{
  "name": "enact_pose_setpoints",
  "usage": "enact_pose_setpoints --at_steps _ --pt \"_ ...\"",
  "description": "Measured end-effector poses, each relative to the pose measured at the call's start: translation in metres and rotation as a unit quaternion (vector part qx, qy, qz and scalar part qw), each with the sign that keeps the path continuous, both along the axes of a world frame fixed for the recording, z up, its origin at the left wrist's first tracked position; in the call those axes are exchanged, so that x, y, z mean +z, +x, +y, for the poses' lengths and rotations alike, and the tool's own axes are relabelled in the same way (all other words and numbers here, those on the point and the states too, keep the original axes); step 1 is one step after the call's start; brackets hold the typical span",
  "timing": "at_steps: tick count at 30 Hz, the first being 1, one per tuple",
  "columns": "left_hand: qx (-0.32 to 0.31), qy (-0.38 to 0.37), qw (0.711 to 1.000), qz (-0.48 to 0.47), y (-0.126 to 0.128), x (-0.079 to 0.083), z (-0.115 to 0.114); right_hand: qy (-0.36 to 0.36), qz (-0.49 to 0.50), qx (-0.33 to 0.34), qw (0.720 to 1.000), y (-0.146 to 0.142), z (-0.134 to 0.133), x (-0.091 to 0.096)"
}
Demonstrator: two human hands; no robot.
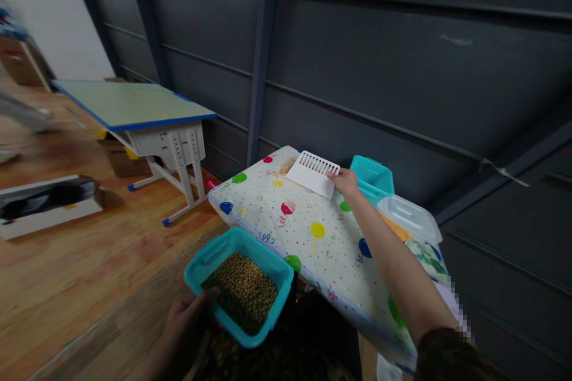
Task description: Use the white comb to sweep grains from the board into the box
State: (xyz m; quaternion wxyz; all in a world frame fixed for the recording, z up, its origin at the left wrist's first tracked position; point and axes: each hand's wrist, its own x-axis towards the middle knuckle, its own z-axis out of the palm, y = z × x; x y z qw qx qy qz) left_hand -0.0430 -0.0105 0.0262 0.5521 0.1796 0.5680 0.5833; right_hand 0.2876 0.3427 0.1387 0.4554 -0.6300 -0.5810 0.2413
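My left hand [192,312] is closed on the near left rim of a teal plastic tub [280,265]. Round, tan dried beans [250,289], like soybeans, cover the tub's bottom. The tub is held off the table, in front of its left near edge. Out over the far part of the table, my right hand [344,181] grips the right side of a flat white plastic board [310,180] with a row of slots along its far edge. A small brownish patch of crumbs or grains [285,168] lies just left of the board; I cannot tell what it is.
A balloon-print cloth covers the table [268,208]. To the right stand a second teal tub [373,175], a clear plastic lid [411,217] and an orange cloth [393,225]. A dark panelled wall [357,71] runs behind. At left are a desk [134,104] and a white box [49,205].
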Motion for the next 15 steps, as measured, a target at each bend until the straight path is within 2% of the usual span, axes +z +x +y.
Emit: enact_pose_setpoints --at_steps 6,15 --pt "-0.014 0.003 1.0 -0.002 -0.002 -0.002 0.002 -0.009 0.021 -0.021 1.0 -0.009 -0.003 0.004" --pt "-0.004 0.001 1.0 0.006 -0.001 0.002 0.001 -0.014 0.016 0.018 1.0 -0.057 0.0 -0.008"
